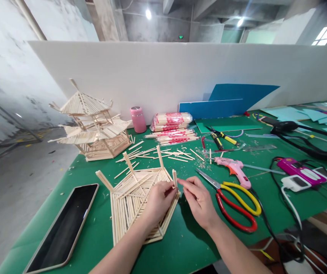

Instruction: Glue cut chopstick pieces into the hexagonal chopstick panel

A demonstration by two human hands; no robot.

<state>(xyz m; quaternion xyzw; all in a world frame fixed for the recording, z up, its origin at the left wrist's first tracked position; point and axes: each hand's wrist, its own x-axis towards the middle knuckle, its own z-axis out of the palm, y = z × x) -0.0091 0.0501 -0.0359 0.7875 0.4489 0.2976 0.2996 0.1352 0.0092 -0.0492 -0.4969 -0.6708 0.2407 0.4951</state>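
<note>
A hexagonal base of wooden sticks [126,207] lies on the table before me, with short upright posts at several corners. My left hand [160,199] rests over its right part, thumb and fingers closed around the foot of the right-hand stick post [175,178]. Its exact fingertip contact is partly hidden. Just right of that post is my right hand [197,199], index finger stretched toward it and thumb apart. Nothing shows in the right hand; whether its fingertip touches the post I cannot tell.
Scissors [234,201] and a pink glue gun [234,169] lie right. A phone [63,228] is at left. Behind are loose sticks [177,159], stick bundles [172,129], a pink bottle [138,120] and a stick pagoda [95,127]. Cables surround a power strip [295,182].
</note>
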